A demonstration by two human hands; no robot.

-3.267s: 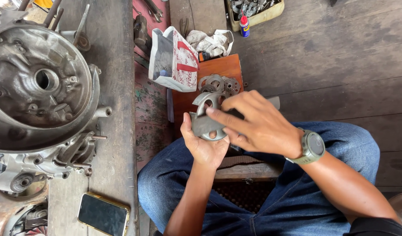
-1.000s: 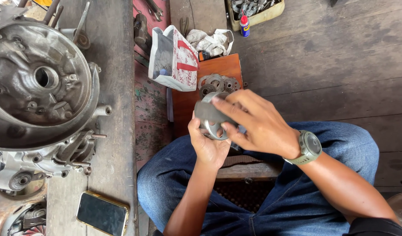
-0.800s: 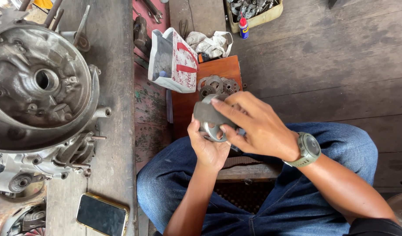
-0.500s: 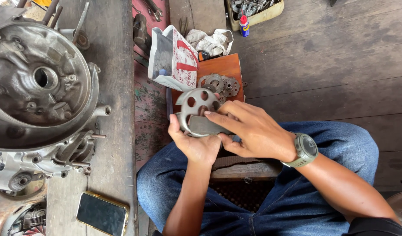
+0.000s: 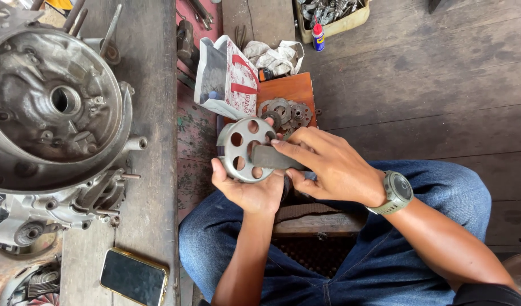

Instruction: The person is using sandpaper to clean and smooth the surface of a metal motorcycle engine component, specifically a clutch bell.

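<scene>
The left hand [image 5: 250, 190] is cupping palm-up above the lap, fingers curling in a grip, forearm rising from the near edge. The right hand [image 5: 334, 167] is reaching in from the right, fingers [image 5: 289, 150] extending leftward, wrist wearing a watch.

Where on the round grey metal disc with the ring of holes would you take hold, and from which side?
Grip the round grey metal disc with holes by its outer rim, coming from below, as the left hand does. The face stands tilted toward the camera, and the right hand presses a flat grey abrasive strip across it, so the face should stay free.
</scene>
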